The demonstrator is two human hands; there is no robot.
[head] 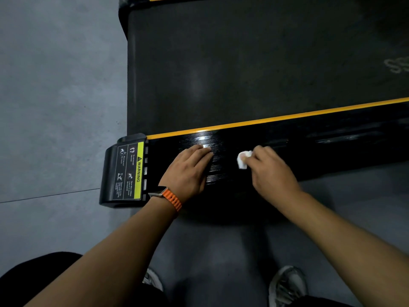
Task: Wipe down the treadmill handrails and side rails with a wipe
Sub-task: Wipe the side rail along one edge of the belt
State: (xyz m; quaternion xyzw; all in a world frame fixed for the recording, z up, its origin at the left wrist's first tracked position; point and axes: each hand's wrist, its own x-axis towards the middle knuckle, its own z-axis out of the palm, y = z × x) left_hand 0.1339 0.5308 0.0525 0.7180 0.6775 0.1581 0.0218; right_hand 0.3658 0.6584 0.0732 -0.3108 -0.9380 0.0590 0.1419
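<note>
- From my remote seat, the head view looks down on the near side rail of a treadmill; the right hand pinches a small crumpled white wipe in curled fingers and presses it to the ribbed black top of the rail.
- The left hand lies flat on the same rail, near the wipe but apart from it, fingers straight and grasping nothing; a watch on an orange band sits on that wrist.
- Progress, as I judge it: the side-rail step is in hand; the rail gleams in streaks to the right of the wipe, which may be damp from wiping or only lamp glare; I cannot tell which.
- Left to do, by my reading: the stretch under the left hand, the end cap with its warning label, and the far rail, barely seen at the top edge; no handrail is in view, so I cannot say whether any is done.
- The surface: a yellow stripe runs between rail and dark belt; the ribs may trap dirt and snag a thin wipe.
- The room: a grey floor, dimly lit; the person's shoes stand just beside the rail.
</note>
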